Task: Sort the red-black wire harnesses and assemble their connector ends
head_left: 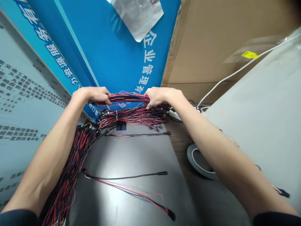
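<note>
A bundle of red and black wires (128,98) stretches between my two hands at the far end of the dark table (131,153). My left hand (100,95) is closed round its left end. The right end lies in the closed fingers of my right hand (156,95). Just below the held bundle, a tied pile of similar wires (131,116) rests on the table with a white tie round it. Nearer to me lie a thin wire harness (138,135), a black cable (131,176) and a red and black wire harness (141,196).
A long heap of wires (75,157) runs down the table's left side beside a printed panel (21,125). Behind stand a blue panel (113,56) and a cardboard sheet (211,37). On the right are a tape roll (196,160), a white cable (235,73) and a white surface (265,125).
</note>
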### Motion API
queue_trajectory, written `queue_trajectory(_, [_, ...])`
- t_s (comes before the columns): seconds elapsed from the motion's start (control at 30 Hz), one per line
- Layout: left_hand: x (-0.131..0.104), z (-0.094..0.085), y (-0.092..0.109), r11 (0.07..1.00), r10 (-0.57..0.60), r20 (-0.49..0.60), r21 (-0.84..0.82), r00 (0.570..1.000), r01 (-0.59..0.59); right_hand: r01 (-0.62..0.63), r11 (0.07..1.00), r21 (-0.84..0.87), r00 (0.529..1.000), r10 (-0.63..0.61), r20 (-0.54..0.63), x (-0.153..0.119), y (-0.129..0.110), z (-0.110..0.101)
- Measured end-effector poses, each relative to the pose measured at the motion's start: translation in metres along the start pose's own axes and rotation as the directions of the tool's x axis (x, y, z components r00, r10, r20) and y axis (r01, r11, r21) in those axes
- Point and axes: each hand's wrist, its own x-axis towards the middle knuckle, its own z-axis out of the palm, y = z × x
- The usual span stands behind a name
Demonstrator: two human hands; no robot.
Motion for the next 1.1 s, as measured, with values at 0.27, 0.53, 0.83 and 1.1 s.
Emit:
queue_trajectory(0.27, [0.03,0.053,-0.012,0.972,-0.123,0.057,0.207,0.991,0.109,-0.043,0.976,-0.215,0.995,0.023,-0.098,0.045,-0.038,0.056])
queue_trajectory(0.53, [0.037,0.099,-0.025,0.96,-0.083,-0.17,0.251,0.982,0.125,0.023,0.982,-0.185,0.915,-0.095,-0.391,0.046,-0.027,0.123])
queue_trajectory(0.83, [0.038,0.104,-0.041,0.986,-0.001,-0.213,0.163,0.977,0.036,0.12,0.952,-0.281,0.901,-0.224,-0.372,0.051,-0.015,0.127])
queue_trajectory(1.1, [0.04,0.103,-0.043,0.983,0.057,-0.215,0.182,0.975,-0.017,0.152,0.982,-0.108,0.91,-0.182,-0.373,0.049,-0.014,0.119])
